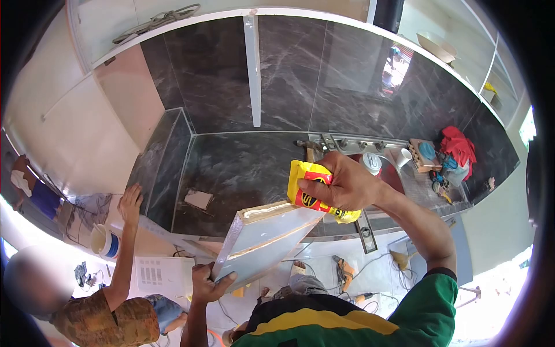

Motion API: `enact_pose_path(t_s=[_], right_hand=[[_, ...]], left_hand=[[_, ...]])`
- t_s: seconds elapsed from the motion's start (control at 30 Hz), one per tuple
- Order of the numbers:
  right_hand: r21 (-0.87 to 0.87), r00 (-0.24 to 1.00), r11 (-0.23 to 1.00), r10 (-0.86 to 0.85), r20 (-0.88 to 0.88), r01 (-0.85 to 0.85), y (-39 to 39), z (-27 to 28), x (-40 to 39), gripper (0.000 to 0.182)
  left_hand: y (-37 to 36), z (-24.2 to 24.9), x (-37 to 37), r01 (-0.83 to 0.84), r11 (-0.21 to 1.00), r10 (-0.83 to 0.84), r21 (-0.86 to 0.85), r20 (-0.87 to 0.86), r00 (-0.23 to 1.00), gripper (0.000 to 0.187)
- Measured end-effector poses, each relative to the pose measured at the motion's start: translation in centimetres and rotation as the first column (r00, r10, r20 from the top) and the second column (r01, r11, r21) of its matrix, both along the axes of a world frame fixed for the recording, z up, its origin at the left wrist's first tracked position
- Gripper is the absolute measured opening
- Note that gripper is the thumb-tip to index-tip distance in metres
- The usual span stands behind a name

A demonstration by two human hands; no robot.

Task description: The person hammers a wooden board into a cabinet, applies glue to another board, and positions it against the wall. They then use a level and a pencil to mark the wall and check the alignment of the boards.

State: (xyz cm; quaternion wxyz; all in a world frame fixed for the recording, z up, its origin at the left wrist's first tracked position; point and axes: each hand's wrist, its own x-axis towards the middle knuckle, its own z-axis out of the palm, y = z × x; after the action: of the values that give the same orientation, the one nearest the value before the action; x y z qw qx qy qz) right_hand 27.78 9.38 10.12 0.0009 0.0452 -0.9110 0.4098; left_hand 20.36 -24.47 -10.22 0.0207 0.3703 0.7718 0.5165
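Observation:
My right hand point(350, 185) is closed round a soft yellow and red pouch point(299, 173), printed with dark lettering I cannot fully read. The pouch is held at the upper edge of a pale grey panel point(274, 234). A tan strip runs along that edge, and another tan line crosses the panel's face. With fingers and thumb, my left hand point(213, 283) grips the panel at its lower left corner, keeping it tilted in front of the dark counter. Whether the pouch touches the panel is hard to tell.
A dark marble-look counter point(231, 162) spans the front. On it lie a hammer point(310, 151), a level point(365, 231), a white cup point(403, 157) and a red cloth point(458, 146). A co-worker point(110, 318) reaches toward the left side panel near a white bucket point(104, 240). Cables and tools lie on the floor.

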Motion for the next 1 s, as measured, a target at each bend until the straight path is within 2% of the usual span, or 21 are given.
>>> enact_pose_path(t_s=[0.17, 0.23, 0.33, 0.5, 0.73, 0.8, 0.87, 1.0], right_hand=[[-0.037, 0.999, 0.999, -0.038, -0.021, 0.038, 0.6, -0.2, 0.3, 0.03], [-0.01, 0.996, 0.997, -0.075, 0.054, 0.075, 1.0, -0.3, 0.3, 0.03], [0.007, 0.992, 0.995, -0.101, 0.069, 0.101, 1.1, -0.2, 0.4, 0.03], [0.002, 0.992, 0.993, -0.12, 0.031, 0.12, 1.7, -0.8, 0.5, 0.028], [-0.028, 0.995, 0.995, -0.097, -0.025, 0.096, 2.3, -0.5, 0.7, 0.03], [-0.038, 0.993, 0.993, -0.114, -0.024, 0.113, 2.4, -0.7, 0.7, 0.03], [-0.05, 0.991, 0.991, -0.129, -0.023, 0.128, 2.5, -0.9, 0.7, 0.03], [0.046, 0.983, 0.982, -0.182, 0.009, 0.181, 3.5, -1.2, 0.8, 0.029]], left_hand=[[0.3, 0.0, -0.3, 0.002, 0.999, -0.002, 0.05, -0.001, 1.0, 0.033], [0.0, -0.2, -0.3, -0.002, 0.998, 0.001, 0.057, 0.011, 1.0, 0.032], [-0.2, 0.1, -0.6, 0.018, 1.0, -0.019, 0.014, 0.025, 1.0, 0.031], [0.0, 0.2, -0.8, 0.018, 0.996, -0.016, 0.083, -0.017, 1.0, 0.03], [0.0, 0.5, -1.1, 0.026, 0.998, -0.024, 0.061, -0.033, 0.999, 0.032], [0.2, 0.8, -0.9, 0.015, 0.991, -0.019, 0.136, 0.023, 1.0, 0.033], [-0.1, 1.0, -1.0, 0.022, 0.995, -0.024, 0.094, 0.021, 0.999, 0.032], [-0.2, 0.9, -1.2, 0.02, 0.998, -0.021, 0.067, 0.009, 1.0, 0.03]])
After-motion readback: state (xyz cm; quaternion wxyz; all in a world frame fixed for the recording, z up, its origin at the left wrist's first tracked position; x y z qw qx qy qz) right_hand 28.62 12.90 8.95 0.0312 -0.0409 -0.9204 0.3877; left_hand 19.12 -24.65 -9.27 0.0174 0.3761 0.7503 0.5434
